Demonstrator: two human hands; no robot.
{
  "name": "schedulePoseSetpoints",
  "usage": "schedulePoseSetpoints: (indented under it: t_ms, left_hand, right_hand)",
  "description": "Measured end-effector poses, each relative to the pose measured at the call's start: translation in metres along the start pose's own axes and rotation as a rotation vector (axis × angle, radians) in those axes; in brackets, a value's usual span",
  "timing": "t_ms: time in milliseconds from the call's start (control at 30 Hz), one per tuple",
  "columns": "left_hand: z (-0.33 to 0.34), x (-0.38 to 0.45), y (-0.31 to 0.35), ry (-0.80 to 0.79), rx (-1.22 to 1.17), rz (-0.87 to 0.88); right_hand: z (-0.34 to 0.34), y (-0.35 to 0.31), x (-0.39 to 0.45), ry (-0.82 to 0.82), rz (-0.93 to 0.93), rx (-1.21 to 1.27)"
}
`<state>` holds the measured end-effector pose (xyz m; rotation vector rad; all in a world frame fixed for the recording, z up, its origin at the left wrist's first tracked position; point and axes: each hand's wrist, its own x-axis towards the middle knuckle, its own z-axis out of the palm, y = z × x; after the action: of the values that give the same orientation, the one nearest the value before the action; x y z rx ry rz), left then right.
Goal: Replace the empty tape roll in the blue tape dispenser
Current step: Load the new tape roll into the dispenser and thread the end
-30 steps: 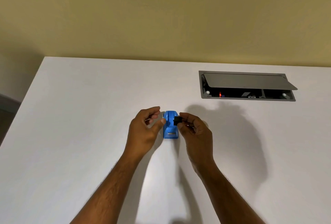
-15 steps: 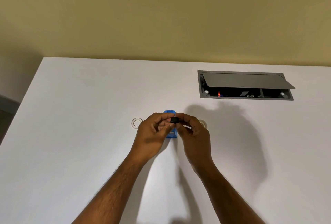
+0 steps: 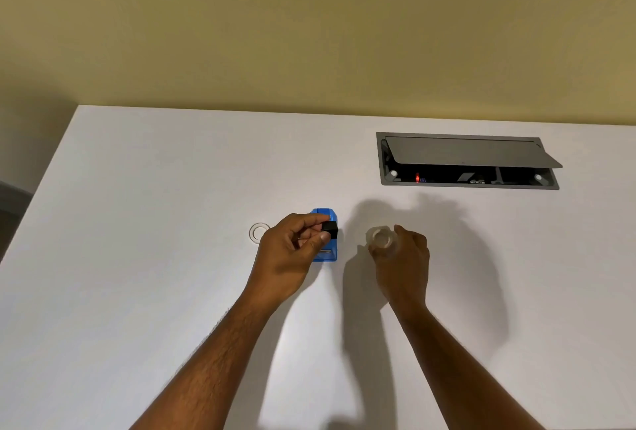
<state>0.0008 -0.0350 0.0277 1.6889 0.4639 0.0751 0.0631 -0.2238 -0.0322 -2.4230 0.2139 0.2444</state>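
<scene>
Pinching black spindle (image 3: 329,229) in left hand (image 3: 289,255), right hand (image 3: 402,259) gripping blurred clear roll (image 3: 380,240), dispenser (image 3: 327,250) half hidden

place: office | evidence: white desk (image 3: 172,223), flip-lid cable box (image 3: 464,154) set into it, plain wall (image 3: 309,33)

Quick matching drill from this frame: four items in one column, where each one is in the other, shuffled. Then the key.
Items:
1. small black spool core
2. clear tape roll
3. thin clear ring
4. blue plastic tape dispenser

Places:
A. lying flat on the white table, left of both hands
B. pinched in the left hand
C. standing on the table between the hands
D. held by the right hand

Pairs: 1-B, 2-D, 3-A, 4-C
</scene>
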Motion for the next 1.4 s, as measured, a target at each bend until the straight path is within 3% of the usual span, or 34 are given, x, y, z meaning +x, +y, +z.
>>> schedulePoseSetpoints:
  t_ms: [200, 633, 967, 1233, 1400]
  left_hand:
    - [0.0, -0.001, -0.001, 0.004, 0.0, 0.003]
    - [0.0, -0.001, -0.002, 0.006, -0.007, -0.012]
    - [0.002, -0.002, 0.006, -0.011, -0.04, 0.013]
    - [0.001, -0.002, 0.007, -0.008, -0.018, 0.061]
    - [-0.002, -0.003, 0.008, -0.016, -0.004, 0.067]
  right_hand:
    - [0.002, 0.002, 0.005, -0.023, -0.02, -0.064]
    - [-0.003, -0.003, 0.005, -0.069, 0.003, 0.063]
    - [-0.023, -0.044, -0.031, -0.141, -0.221, 0.229]
    - [-0.024, -0.059, -0.038, -0.117, -0.474, 0.045]
    - [-0.027, -0.065, -0.04, -0.16, -0.538, -0.009]
